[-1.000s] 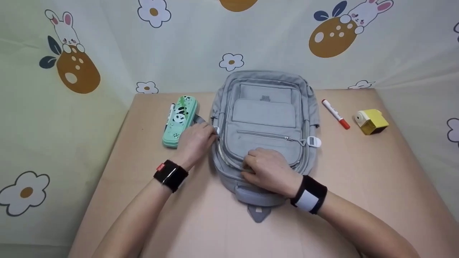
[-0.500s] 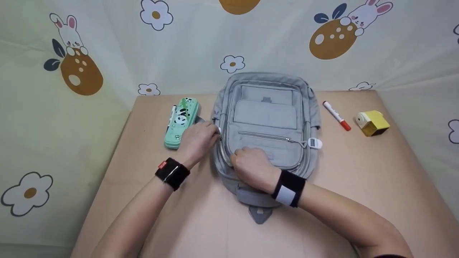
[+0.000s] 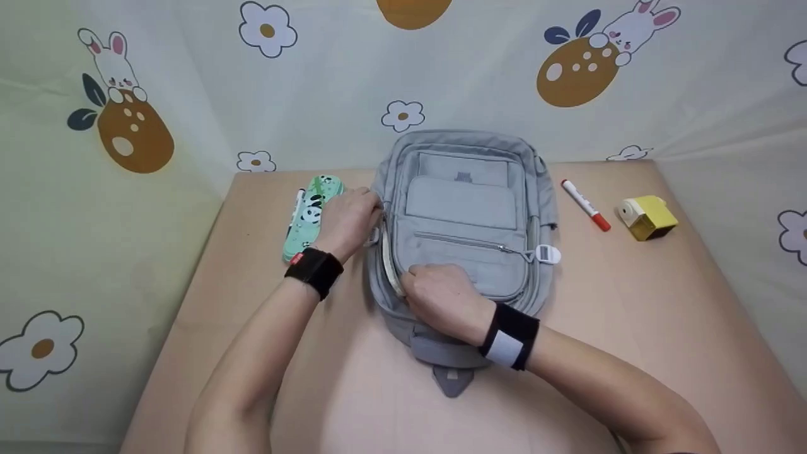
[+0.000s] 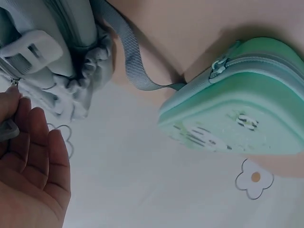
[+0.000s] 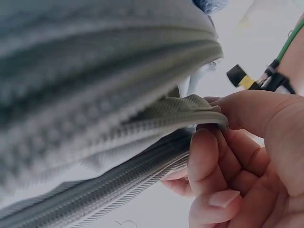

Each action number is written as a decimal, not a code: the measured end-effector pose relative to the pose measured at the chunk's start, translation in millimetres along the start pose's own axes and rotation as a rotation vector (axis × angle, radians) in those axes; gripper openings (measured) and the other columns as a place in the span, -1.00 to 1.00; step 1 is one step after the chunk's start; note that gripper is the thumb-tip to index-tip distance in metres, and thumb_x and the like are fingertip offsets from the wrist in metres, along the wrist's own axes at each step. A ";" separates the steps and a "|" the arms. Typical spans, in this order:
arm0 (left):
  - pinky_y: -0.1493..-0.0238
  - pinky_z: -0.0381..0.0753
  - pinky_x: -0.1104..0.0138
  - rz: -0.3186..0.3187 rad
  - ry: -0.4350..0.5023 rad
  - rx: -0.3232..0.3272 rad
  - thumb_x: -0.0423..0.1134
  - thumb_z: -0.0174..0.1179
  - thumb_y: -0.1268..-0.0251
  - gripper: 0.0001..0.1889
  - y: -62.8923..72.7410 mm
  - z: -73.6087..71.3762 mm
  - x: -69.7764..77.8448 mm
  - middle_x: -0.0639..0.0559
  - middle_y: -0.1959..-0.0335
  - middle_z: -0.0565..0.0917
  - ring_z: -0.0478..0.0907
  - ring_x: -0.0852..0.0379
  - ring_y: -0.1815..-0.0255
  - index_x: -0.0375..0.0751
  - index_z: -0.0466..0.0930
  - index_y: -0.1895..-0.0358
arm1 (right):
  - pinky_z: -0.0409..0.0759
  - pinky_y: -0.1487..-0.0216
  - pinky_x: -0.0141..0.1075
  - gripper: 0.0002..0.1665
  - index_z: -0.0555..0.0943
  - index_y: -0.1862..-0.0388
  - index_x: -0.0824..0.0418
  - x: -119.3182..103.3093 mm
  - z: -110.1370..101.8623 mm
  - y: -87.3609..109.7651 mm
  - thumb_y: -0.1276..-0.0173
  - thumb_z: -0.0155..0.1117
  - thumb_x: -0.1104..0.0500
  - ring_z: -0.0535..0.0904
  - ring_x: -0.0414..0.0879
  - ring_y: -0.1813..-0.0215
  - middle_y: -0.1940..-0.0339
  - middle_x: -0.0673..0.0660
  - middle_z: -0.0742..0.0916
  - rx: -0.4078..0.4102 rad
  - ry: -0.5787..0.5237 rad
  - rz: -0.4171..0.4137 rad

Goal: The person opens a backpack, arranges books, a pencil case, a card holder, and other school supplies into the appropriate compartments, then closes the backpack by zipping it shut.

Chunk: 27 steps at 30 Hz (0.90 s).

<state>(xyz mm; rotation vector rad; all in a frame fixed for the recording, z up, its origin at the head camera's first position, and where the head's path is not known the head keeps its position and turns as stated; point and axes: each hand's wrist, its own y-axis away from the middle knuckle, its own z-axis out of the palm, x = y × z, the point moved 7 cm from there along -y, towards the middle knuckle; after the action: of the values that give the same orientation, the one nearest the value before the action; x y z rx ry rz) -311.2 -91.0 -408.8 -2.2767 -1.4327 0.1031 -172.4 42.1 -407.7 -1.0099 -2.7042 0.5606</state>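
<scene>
A grey backpack [image 3: 463,202] lies on the table with its front pocket side up. At its left side my left hand [image 3: 350,221] pinches a small metal zipper pull [image 4: 14,82] between thumb and index finger, the other fingers loosely bent. Along the lower left edge of the front compartment, my right hand [image 3: 444,299] grips the zipper edge [image 5: 175,121], thumb above and fingers below. Both rows of zipper teeth stand apart there in the right wrist view. A green panda pencil case [image 3: 311,211] lies just left of my left hand, which partly covers it.
A white marker [image 3: 297,211] lies along the pencil case's left side. Right of the backpack are a red-capped marker [image 3: 586,205] and a yellow and white box-shaped object [image 3: 648,217]. A white tag [image 3: 547,254] hangs at the backpack's right side. Printed cloth [image 3: 328,82] stands behind the table.
My left hand has moved up the backpack's left side, away from me, covering more of the pencil case. My right hand has shifted left to the zipper edge.
</scene>
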 end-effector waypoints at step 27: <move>-0.56 0.03 -0.04 0.272 0.172 -0.314 -0.36 0.28 -0.14 -0.22 57.5 13.7 32.9 -0.16 -0.57 0.27 0.07 -0.17 -0.61 -0.17 0.33 -0.53 | 0.58 0.45 -0.15 -0.80 0.64 0.42 0.10 20.5 -2.1 5.3 -0.29 0.48 0.08 0.60 -0.06 0.43 0.46 -0.02 0.66 -0.008 -0.103 0.081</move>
<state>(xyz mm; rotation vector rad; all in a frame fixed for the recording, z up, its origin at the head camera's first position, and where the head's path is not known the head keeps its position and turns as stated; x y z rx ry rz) -251.9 -78.6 -438.9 -2.6514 -1.1095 -0.2466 -184.0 60.0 -406.9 -1.1270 -2.7661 0.6333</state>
